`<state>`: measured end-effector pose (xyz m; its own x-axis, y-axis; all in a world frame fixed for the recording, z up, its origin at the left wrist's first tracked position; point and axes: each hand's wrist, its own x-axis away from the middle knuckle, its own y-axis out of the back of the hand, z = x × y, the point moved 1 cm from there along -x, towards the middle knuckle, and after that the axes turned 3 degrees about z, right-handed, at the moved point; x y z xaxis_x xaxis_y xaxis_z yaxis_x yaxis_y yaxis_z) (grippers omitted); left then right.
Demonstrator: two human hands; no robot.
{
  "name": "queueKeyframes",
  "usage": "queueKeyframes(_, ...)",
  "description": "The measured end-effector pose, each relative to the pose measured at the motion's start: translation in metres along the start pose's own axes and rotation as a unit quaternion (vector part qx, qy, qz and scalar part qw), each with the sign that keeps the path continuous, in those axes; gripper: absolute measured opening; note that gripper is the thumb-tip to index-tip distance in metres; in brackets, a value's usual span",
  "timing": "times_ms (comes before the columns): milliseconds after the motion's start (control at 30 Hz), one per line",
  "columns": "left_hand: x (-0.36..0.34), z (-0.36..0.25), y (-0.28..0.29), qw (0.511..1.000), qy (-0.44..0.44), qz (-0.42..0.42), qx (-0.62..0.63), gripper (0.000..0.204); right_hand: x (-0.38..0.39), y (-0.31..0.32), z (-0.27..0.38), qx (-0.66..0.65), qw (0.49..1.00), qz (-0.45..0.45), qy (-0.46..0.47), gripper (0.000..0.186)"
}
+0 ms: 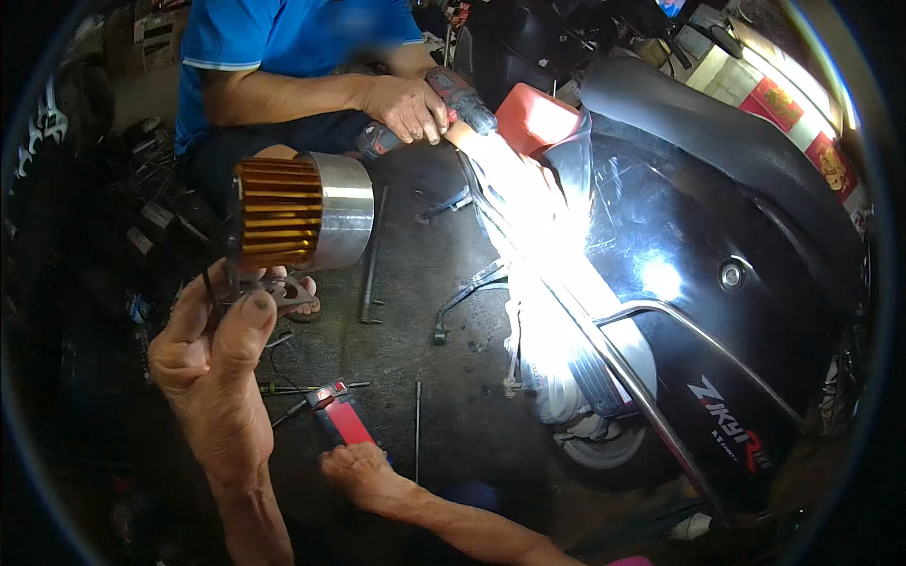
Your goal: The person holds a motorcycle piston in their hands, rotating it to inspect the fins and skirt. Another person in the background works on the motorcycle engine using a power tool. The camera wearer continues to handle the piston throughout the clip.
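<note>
Left hand [222,368]: grip grasping a flat metal bracket [272,286], pinched between thumb and fingers. The bracket sits at the underside of a gold-finned cylinder [278,212], held aloft above the floor [406,354]. The cylinder's long axis lies nearly level, running left to right; gold fins at the left end, smooth silver collar at the right, facing the motorbike [793,311].

Pose: left forearm rises steeply from the lower edge, palm side in view, thumb pointing up. Right hand [363,472]: forearm enters low from the right, lying aslant; grip closed on the near end of a red-and-black box [349,420], which slants away up and to the left.

Around: a thin rod [418,434] lies on the floor just right of the box; a longer lever [375,259] lies farther off. A seated person in a blue shirt [245,38] holds a drill [462,99]. The cylinder hides part of that person's legs. Strong glare washes out the motorbike's near side; a metal bar [651,412] crosses in front of it.
</note>
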<state>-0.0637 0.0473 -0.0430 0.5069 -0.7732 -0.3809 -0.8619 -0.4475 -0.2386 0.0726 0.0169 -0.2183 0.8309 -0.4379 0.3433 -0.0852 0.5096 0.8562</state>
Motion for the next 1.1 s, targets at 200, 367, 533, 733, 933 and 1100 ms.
queueKeyframes(200,-0.007,0.017,0.009,0.998,0.031,0.029,0.054,0.027,-0.017,-0.024,-0.010,-0.003,0.999,0.013,0.031,0.014)
queueKeyframes(367,-0.010,0.019,0.009,0.995,0.051,0.060,0.053,0.029,-0.021,0.010,-0.012,0.009,0.995,0.100,-0.017,0.015)
queueKeyframes(533,-0.013,0.018,0.007,0.997,0.030,0.007,0.065,0.035,0.001,0.059,-0.058,-0.082,0.976,-0.120,-0.160,0.026)
queueKeyframes(733,-0.007,0.031,0.026,1.000,-0.019,-0.020,-0.014,0.035,0.059,0.010,-0.128,-0.171,0.906,-0.077,-0.380,0.034)
queueKeyframes(933,-0.008,0.041,0.061,0.989,-0.068,0.113,-0.067,0.040,0.122,-0.198,-0.163,-0.427,0.718,0.069,-0.545,0.040)
queueKeyframes(1100,-0.013,0.037,0.058,0.982,-0.078,0.150,-0.083,0.038,0.135,-0.259,-0.122,-0.302,0.789,0.009,-0.535,0.043)
